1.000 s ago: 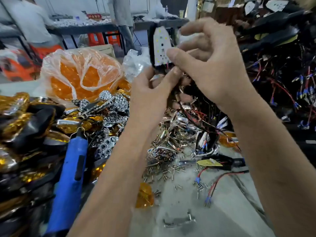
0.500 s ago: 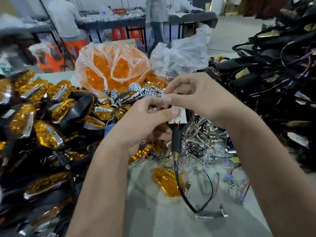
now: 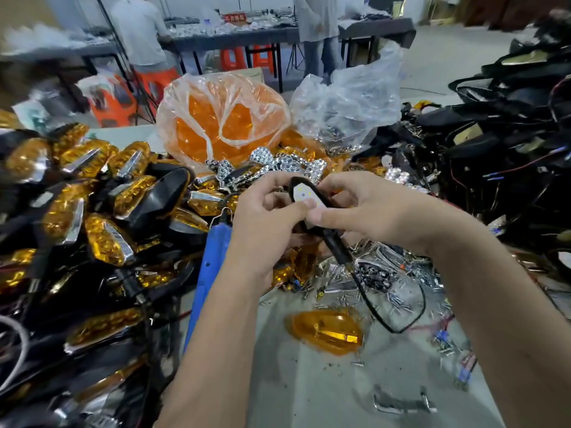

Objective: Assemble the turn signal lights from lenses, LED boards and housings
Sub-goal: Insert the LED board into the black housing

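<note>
Fingers [image 3: 304, 208] of both hands pinch a housing [image 3: 332, 240] above the littered grey table [image 3: 309, 393].

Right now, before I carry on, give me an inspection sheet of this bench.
Surface: grey table, bare only near the front.
Job's things: black housing with white LED board; loose amber lens.
Clutter: finished lights, screws, blue tool, bagged lenses.
Grippers: left hand and right hand pinch the housing, thumbs on the board.
Cables: black lead hangs from the housing.
Surroundings: people at far tables.
</note>
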A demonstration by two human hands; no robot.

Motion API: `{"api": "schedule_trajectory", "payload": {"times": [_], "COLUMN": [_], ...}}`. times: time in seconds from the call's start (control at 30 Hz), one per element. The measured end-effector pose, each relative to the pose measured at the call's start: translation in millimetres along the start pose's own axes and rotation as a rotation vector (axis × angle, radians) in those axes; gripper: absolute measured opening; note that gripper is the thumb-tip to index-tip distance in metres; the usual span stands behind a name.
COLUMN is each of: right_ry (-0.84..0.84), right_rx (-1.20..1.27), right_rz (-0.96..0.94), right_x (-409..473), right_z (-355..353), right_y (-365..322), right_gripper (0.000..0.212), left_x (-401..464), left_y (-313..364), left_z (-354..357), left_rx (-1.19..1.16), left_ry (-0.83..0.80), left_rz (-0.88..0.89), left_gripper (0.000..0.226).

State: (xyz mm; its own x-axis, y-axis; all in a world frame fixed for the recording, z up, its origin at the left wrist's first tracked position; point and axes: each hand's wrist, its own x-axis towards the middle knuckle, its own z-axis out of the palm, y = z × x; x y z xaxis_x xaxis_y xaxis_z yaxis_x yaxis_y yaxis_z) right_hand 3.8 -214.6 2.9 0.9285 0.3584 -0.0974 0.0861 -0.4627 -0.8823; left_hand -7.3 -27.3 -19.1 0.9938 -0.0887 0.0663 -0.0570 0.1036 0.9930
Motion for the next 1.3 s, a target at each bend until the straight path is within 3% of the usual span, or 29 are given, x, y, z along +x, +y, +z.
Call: {"api": "schedule_trajectory", "payload": {"times": [0.13,0.23,0.57,1.3], "right_ry": [-0.059,0.031,0.152,0.153], "right_rx": [0.088,-0.024,-0.008,-0.108], "right_rz": [-0.016,-0.057,-0.219,-0.377], "right_x": [3.4,3.8,-1.0,-8.2], "right_z": [-2.2,-5.8,-6.8,-14.2], "right_y": [2.4,4.1,-3.0,-14.2], "right_gripper": [0.017,0.004,0.006,0.012], "left_x": [1.0,1.0,-1.1,-1.7], "left_y": [-2.0,-2.7,2.5,4.7], "left_z": [-2.3,-6.4,-7.4,-15.1], "left_rx": [-0.011,0.009,-0.080,-0.154], "left_ry": [0.045,0.081,0.072,-0.062], "left_rz": [-0.012,-0.012,0.080,0.144], "left_gripper": [0.005,0.003,0.006,0.021]}}
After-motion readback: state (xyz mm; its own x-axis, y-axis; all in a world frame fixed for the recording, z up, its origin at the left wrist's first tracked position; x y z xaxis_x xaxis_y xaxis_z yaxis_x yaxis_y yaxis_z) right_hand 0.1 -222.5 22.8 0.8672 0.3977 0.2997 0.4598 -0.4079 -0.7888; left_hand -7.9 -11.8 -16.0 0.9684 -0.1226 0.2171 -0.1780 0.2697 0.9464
